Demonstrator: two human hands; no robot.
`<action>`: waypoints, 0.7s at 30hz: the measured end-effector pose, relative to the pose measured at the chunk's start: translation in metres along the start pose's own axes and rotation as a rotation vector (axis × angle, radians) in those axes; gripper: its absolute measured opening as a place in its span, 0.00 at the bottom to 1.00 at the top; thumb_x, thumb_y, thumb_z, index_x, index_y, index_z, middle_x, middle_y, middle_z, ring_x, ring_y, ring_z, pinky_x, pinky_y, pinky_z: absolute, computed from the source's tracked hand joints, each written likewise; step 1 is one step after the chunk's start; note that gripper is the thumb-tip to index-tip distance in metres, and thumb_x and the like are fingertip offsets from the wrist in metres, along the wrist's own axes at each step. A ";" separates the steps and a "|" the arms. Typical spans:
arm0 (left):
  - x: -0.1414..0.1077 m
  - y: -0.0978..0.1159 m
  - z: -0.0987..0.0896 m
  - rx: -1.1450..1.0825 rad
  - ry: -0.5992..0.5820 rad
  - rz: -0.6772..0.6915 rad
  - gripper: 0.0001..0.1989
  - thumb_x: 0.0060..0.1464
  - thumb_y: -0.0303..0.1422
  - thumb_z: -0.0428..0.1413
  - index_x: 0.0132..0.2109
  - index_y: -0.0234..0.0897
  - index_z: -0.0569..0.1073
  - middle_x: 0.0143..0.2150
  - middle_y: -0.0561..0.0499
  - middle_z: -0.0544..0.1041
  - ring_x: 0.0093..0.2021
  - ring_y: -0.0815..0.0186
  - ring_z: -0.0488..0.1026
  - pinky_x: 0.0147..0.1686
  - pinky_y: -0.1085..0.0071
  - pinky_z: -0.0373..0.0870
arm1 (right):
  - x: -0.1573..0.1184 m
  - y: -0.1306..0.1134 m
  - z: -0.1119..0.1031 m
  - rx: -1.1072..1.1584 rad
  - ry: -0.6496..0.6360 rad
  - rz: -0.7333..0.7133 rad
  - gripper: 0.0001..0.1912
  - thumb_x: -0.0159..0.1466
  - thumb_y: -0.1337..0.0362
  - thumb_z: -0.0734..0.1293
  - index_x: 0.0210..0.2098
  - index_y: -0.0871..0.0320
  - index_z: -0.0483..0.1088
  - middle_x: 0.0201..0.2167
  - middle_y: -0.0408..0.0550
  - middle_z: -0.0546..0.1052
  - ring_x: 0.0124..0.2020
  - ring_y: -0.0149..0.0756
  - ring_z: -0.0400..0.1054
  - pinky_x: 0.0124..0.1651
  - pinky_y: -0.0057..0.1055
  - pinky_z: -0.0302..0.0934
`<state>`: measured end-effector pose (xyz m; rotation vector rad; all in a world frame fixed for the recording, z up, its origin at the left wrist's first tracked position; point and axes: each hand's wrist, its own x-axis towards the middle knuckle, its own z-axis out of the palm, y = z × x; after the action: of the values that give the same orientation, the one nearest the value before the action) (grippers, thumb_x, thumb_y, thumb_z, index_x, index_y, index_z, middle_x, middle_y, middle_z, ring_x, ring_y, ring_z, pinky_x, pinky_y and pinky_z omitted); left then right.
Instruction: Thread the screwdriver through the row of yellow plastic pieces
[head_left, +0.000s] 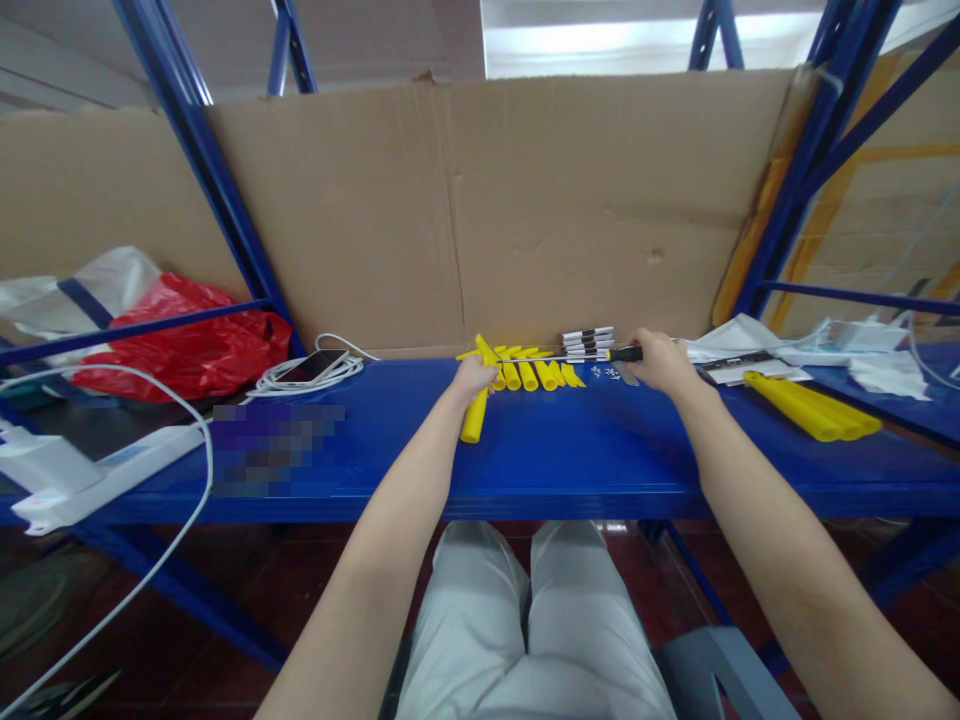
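My left hand (475,374) is closed around a yellow tube-like piece (473,420), which leans over the blue table (570,440). A screwdriver (624,354) with a dark handle is gripped in my right hand (660,360). Its long thin shaft points left, reaching the yellow piece at my left hand. Several yellow tubes (527,374) lie side by side just right of my left hand. Behind the shaft sits a stack of white and dark marker-like sticks (587,340). Small metal parts (615,374) lie near my right hand.
More yellow tubes (814,408) rest at the right. A coiled white cable (311,376), a red bag (184,335) and a white power strip (120,472) are on the left. Cardboard (555,200) stands behind the table between blue metal posts (810,170).
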<state>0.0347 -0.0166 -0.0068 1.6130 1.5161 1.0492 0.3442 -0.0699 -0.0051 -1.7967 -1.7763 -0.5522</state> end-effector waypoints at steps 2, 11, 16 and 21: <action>-0.002 0.001 0.000 0.012 -0.019 -0.003 0.08 0.50 0.19 0.54 0.33 0.31 0.77 0.23 0.49 0.77 0.22 0.67 0.74 0.29 0.73 0.72 | 0.000 0.001 0.001 -0.009 -0.010 -0.020 0.12 0.57 0.62 0.65 0.41 0.55 0.73 0.41 0.57 0.78 0.46 0.55 0.69 0.47 0.48 0.59; -0.005 0.003 0.000 0.118 -0.049 0.066 0.11 0.50 0.20 0.54 0.41 0.26 0.77 0.18 0.53 0.71 0.17 0.68 0.67 0.25 0.73 0.69 | 0.003 0.007 0.009 -0.020 -0.017 -0.074 0.16 0.56 0.64 0.64 0.42 0.55 0.77 0.41 0.58 0.78 0.47 0.56 0.67 0.47 0.50 0.61; -0.007 0.005 0.001 0.101 -0.017 0.054 0.09 0.53 0.20 0.53 0.39 0.27 0.77 0.15 0.57 0.65 0.15 0.68 0.65 0.24 0.73 0.67 | 0.002 0.007 0.008 -0.049 -0.007 -0.089 0.14 0.56 0.65 0.66 0.40 0.54 0.77 0.42 0.57 0.77 0.47 0.55 0.67 0.46 0.47 0.61; -0.008 0.006 0.001 0.082 -0.006 0.044 0.08 0.54 0.21 0.53 0.35 0.29 0.77 0.14 0.55 0.66 0.17 0.67 0.67 0.26 0.73 0.69 | 0.000 0.002 0.003 -0.067 -0.035 -0.066 0.12 0.57 0.64 0.67 0.41 0.54 0.74 0.42 0.58 0.78 0.47 0.55 0.69 0.46 0.45 0.60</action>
<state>0.0388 -0.0247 -0.0029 1.7114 1.5442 1.0172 0.3455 -0.0684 -0.0076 -1.8077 -1.8668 -0.6165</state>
